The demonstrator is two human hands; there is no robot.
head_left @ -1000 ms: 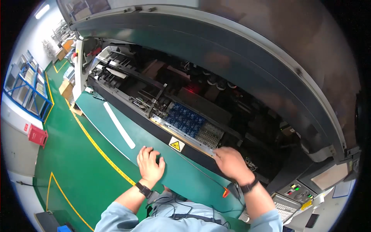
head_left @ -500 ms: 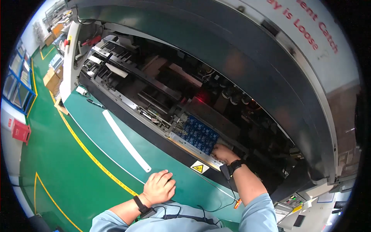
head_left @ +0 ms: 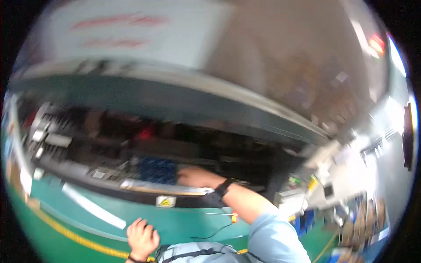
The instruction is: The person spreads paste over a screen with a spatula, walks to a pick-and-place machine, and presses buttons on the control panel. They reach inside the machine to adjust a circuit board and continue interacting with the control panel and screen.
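Note:
Inside the long open machine lies a blue circuit board panel (head_left: 157, 171), flat behind the pale front rail (head_left: 162, 188). My right hand (head_left: 197, 176) reaches in over that rail from the right. Its bent fingers look closed at the panel's right edge, though motion blur hides the fingertips. On the green ledge's near edge rests my left hand (head_left: 142, 239), fingers a little apart and holding nothing. Both wrists wear black bands.
A long white strip (head_left: 94, 206) lies on the green ledge (head_left: 184, 217). A thin rod with an orange handle (head_left: 234, 217) is to its right. The machine's raised dark cover (head_left: 175, 101) arches overhead. A yellow warning label (head_left: 165, 201) marks the front.
The view has swung right and blurred, so the machine now sits further left in the picture. My right hand stays at the panel's right edge; my left hand stays by the ledge.

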